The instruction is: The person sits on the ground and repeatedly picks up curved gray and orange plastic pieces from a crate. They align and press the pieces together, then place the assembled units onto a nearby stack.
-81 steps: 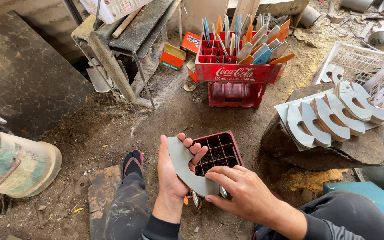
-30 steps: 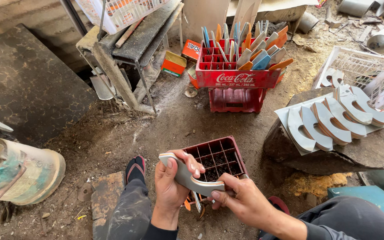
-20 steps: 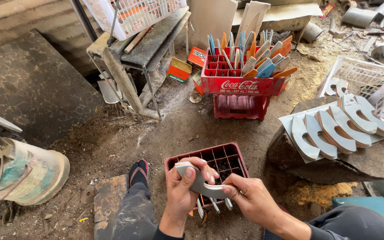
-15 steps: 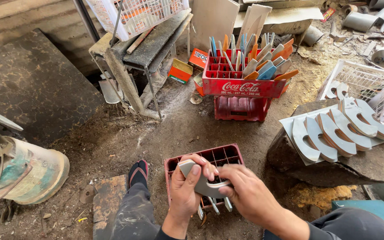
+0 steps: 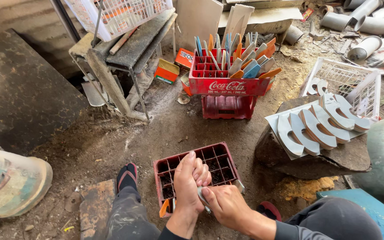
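Grey curved piece [image 5: 202, 196], mostly hidden, sits betw. both hands over the near red crate [image 5: 196, 171]; long axis can't be told. Left hand [image 5: 190, 180] wraps it in a fist, right hand [image 5: 224, 204] pinches its lower end. Crate's cells look mostly bare, an orange bit at its front corner. Farther: rock [image 5: 312, 158] w/ fanned grey crescents [image 5: 316, 126], stacked red crates [image 5: 230, 84] full of upright coloured blades, white basket [image 5: 356, 82]. Dirt floor [image 5: 107, 142], cluttered workshop.

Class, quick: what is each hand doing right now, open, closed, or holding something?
Left hand: closed around the grey curved piece, over the dark red crate.
Right hand: closed on the same piece, mostly hidden between both hands.
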